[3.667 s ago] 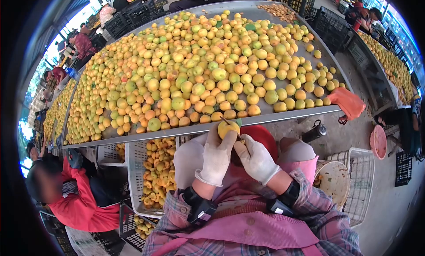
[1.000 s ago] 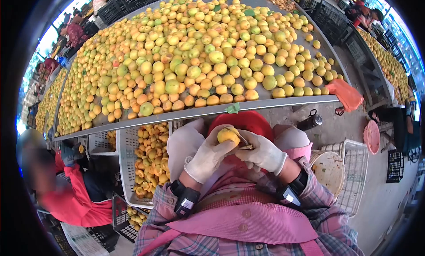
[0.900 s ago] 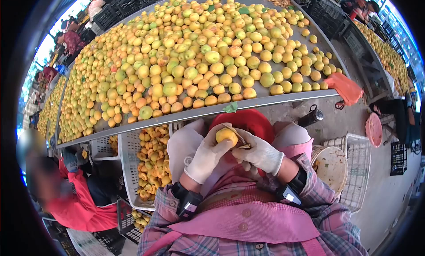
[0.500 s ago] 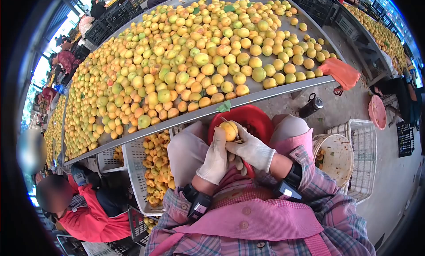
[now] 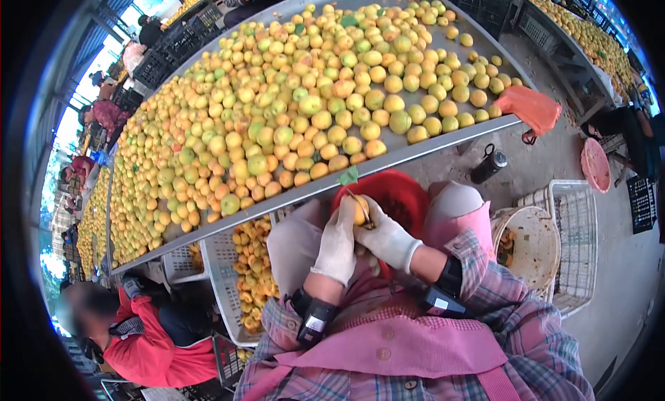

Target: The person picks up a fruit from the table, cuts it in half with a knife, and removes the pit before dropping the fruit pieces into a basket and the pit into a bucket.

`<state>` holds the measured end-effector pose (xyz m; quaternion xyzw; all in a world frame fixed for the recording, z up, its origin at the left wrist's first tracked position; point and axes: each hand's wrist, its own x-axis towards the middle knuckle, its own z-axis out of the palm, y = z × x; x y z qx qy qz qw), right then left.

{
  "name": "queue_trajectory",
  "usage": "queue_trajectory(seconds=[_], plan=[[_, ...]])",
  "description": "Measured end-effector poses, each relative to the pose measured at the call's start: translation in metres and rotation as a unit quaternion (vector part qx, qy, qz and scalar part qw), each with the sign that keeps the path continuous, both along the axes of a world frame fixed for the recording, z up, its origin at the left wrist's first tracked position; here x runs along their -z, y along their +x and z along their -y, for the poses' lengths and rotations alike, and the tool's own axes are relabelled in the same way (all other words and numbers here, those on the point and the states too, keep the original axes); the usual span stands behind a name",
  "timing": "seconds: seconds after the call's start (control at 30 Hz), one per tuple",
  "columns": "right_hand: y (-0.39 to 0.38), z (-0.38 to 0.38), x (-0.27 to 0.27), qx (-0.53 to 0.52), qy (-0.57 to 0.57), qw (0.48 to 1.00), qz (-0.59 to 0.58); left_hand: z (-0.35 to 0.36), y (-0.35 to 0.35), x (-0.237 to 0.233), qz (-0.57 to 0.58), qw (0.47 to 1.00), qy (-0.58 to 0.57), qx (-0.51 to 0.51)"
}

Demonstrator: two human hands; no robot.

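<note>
In front of my lap, my left hand [image 5: 336, 241] in a white glove is closed around a yellow-orange apricot [image 5: 361, 210]. My gloved right hand [image 5: 389, 243] presses in from the other side, its fingers closed on a thin, dark-edged tool [image 5: 368, 223] lying against the fruit. Most of that tool is hidden by my fingers, so its exact kind does not show. Under and beyond both hands, a red bucket [image 5: 409, 186] sits between my knees. A green leaf [image 5: 348, 176] shows at the sorting table's edge, just above the apricot.
A metal table [image 5: 443, 139] heaped with apricots spans the front. At left stand a white crate [image 5: 223, 290] of split fruit and a person in red [image 5: 163, 345]. On the right are a pale bucket [image 5: 547, 245], white crate [image 5: 578, 255], dark bottle [image 5: 490, 164] and orange bag [image 5: 530, 110].
The apricot has turned in my fingers, and the thin tool now shows along its right side. My hands stay together over the bucket. My view has shifted slightly.
</note>
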<state>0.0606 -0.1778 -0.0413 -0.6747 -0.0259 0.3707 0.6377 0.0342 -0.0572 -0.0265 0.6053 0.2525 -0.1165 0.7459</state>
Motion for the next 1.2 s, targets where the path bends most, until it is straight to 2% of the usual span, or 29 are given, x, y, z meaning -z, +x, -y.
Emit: queue_trajectory(seconds=[0.07,0.13,0.2,0.27,0.3,0.37,0.4,0.47,0.5,0.53,0.6,0.63,0.7,0.73,0.83,0.87,0.93,0.97,1.0,1.07,1.1,1.13,1.2], plan=[[0.003,0.001,-0.011,0.008,0.018,0.999,0.028,-0.008,-0.001,0.004,0.116,0.989,0.074,0.061],[0.007,0.011,-0.028,-0.040,0.002,0.998,-0.057,-0.015,0.002,0.004,0.116,0.985,0.105,0.069],[0.006,0.008,-0.027,-0.039,-0.005,0.998,-0.056,-0.016,0.001,0.007,0.117,0.981,0.137,0.073],[0.000,0.004,-0.023,-0.016,0.005,0.999,-0.045,-0.012,-0.004,0.018,0.197,0.953,0.225,0.040],[-0.003,0.000,-0.015,-0.016,0.006,0.999,-0.048,-0.011,-0.006,0.020,0.194,0.954,0.226,0.042],[-0.003,-0.004,-0.004,0.001,-0.027,0.999,-0.025,-0.006,-0.004,0.017,0.119,0.979,0.161,0.026],[0.000,-0.002,-0.002,0.001,-0.028,0.999,-0.019,-0.008,-0.003,0.016,0.125,0.979,0.160,0.025],[0.000,0.000,-0.006,-0.034,-0.032,0.998,-0.046,-0.015,-0.009,0.012,0.127,0.973,0.162,0.105],[-0.002,0.000,-0.004,-0.028,-0.018,0.999,-0.041,-0.015,-0.008,0.010,0.085,0.986,0.118,0.083],[-0.003,0.000,-0.006,-0.031,-0.019,0.998,-0.041,-0.014,-0.008,0.012,0.084,0.986,0.118,0.080],[-0.004,0.000,-0.009,-0.021,-0.030,0.999,-0.037,-0.014,-0.008,0.023,0.176,0.982,0.056,0.028],[-0.005,0.000,-0.007,-0.025,-0.032,0.998,-0.038,-0.016,-0.008,0.029,0.174,0.983,0.055,0.023],[-0.006,0.000,-0.001,-0.025,-0.032,0.998,-0.045,-0.023,-0.007,0.038,0.137,0.982,0.112,0.059],[-0.006,-0.001,0.000,-0.034,-0.033,0.998,-0.046,-0.023,-0.007,0.034,0.135,0.983,0.112,0.051],[-0.009,-0.002,0.004,-0.029,-0.025,0.998,-0.045,-0.016,-0.008,0.018,0.078,0.973,0.210,0.058],[-0.011,-0.004,0.007,-0.034,-0.026,0.998,-0.048,-0.020,-0.012,0.025,0.075,0.974,0.209,0.054],[-0.006,-0.005,0.011,-0.055,-0.025,0.997,-0.053,-0.023,-0.009,0.036,0.147,0.939,0.300,0.083],[-0.005,-0.006,0.012,-0.069,-0.022,0.996,-0.046,-0.024,-0.009,0.031,0.194,0.938,0.275,0.080],[-0.005,-0.005,0.009,-0.071,-0.018,0.996,-0.055,-0.020,-0.008,0.024,0.053,0.979,0.189,0.045],[-0.010,-0.007,0.007,-0.048,0.015,0.998,-0.032,-0.020,-0.009,0.013,0.045,0.982,0.175,0.053],[-0.009,-0.002,0.003,-0.058,0.016,0.996,-0.062,-0.022,-0.009,0.014,0.053,0.982,0.174,0.050],[-0.010,-0.002,0.006,-0.060,0.014,0.997,-0.057,-0.025,-0.010,0.017,0.063,0.987,0.135,0.052],[-0.017,0.001,0.016,-0.019,0.087,0.996,-0.020,-0.027,-0.012,0.018,0.080,0.991,0.095,0.054]])
